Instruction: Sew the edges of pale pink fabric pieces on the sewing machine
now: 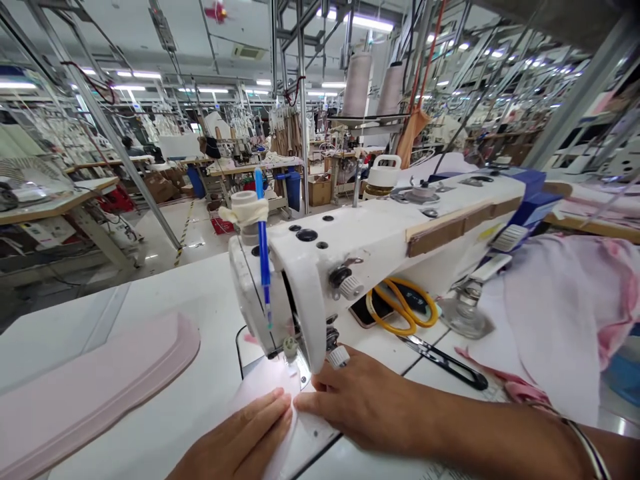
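Note:
A white sewing machine (380,240) stands on the white table (165,293) in front of me. Under its needle lies a small pale pink fabric piece (267,390), lit by the machine's lamp. My left hand (240,443) rests flat on the fabric's near left side, fingertips pointing toward the presser foot (290,348). My right hand (360,400) presses the fabric's right side down just beside the foot, fingers spread flat. The two hands' fingertips almost meet on the cloth. A blue pen (263,253) is strapped to the machine head.
Yellow-handled scissors (405,310) lie behind the machine arm, black snips (445,363) nearer me. A heap of pink cloth (565,307) covers the right side. A long pink fabric strip (90,387) lies at left. Thread cones (357,83) stand behind; other workstations fill the hall.

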